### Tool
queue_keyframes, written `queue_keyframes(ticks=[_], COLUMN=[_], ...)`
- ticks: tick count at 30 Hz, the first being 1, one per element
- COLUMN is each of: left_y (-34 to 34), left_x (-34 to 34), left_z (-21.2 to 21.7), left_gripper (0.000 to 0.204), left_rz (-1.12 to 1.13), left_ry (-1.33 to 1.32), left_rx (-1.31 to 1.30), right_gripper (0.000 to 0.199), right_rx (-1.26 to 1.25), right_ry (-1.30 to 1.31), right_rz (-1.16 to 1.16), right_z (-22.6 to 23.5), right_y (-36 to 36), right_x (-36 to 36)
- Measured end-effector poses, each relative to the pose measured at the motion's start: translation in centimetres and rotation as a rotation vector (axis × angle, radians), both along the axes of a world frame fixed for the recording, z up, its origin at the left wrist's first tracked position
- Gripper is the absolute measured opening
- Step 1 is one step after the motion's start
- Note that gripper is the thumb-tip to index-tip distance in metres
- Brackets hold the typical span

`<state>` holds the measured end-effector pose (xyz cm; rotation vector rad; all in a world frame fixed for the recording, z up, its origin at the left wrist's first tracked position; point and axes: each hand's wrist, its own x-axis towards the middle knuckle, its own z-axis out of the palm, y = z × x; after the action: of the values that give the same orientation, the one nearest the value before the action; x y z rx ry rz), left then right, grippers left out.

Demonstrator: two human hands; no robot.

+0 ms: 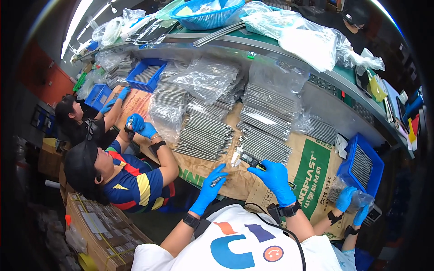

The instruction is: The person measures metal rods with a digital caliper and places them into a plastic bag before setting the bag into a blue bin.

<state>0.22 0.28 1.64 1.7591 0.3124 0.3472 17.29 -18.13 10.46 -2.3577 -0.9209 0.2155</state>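
On the near edge of the paper-covered bench [312,176], seen from the head camera, two blue-gloved hands are at work. The left hand [211,186] is curled around a short bundle of thin metal rods [217,180], whose ends are seen between the fingers. The right hand [273,175] is closed on a digital caliper [246,159], which lies just left of it, its pale tip pointing toward the stacks. Black bands are worn on both wrists.

Directly beyond the hands, the bench is filled by stacks of grey metal rods [264,122], laid in rows and partly covered by clear plastic bags [205,79]; the far reach is blocked by them. To the right, a blue bin of rods [361,165] is set at the bench end, and the gloved hands of another person [352,205] are seen holding a clear bag just near of it. To the left, two more seated people are occupied with their own gloved hands [140,126], with blue crates [144,74] farther along. Above the stacks, a raised green shelf [316,74] is loaded with a blue basket [205,13] and white-filled bags [298,36]. Cardboard boxes [104,235] are stacked at the near left.
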Motion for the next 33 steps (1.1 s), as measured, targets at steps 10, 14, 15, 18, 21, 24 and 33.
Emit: queue_keyframes(ticks=[10, 14, 15, 18, 21, 24, 33], left_y=[-0.5, -0.8, -1.2, -1.3, -1.2, -1.1, -1.2], left_x=[2.7, 2.7, 2.8, 2.8, 2.4, 2.2, 1.9], left_z=[-1.7, -0.8, 0.5, 0.0, -1.3, -1.7, -0.7], left_gripper=[0.030, 0.031, 0.032, 0.033, 0.033, 0.034, 0.039], left_rz=[0.052, 0.068, 0.077, 0.079, 0.073, 0.060, -0.004], left_ry=[0.054, 0.038, 0.034, 0.027, 0.020, 0.020, 0.060], left_rx=[-0.095, -0.041, -0.127, -0.127, 0.048, 0.082, 0.058], right_gripper=[0.048, 0.051, 0.052, 0.053, 0.054, 0.055, 0.056], right_rx=[0.043, 0.025, 0.012, -0.012, -0.031, -0.037, -0.065], right_ry=[-0.039, 0.040, 0.052, 0.088, 0.136, 0.089, 0.120], right_rz=[0.089, 0.053, 0.055, 0.052, 0.046, 0.077, 0.070], right_z=[-1.0, -1.7, -2.0, -2.1, -2.1, -2.6, -1.5], right_y=[2.3, 0.7, 0.3, -0.1, -0.2, -0.3, -0.7], right_x=[-0.5, -0.5, -0.7, -1.0, -1.4, -1.4, -1.7])
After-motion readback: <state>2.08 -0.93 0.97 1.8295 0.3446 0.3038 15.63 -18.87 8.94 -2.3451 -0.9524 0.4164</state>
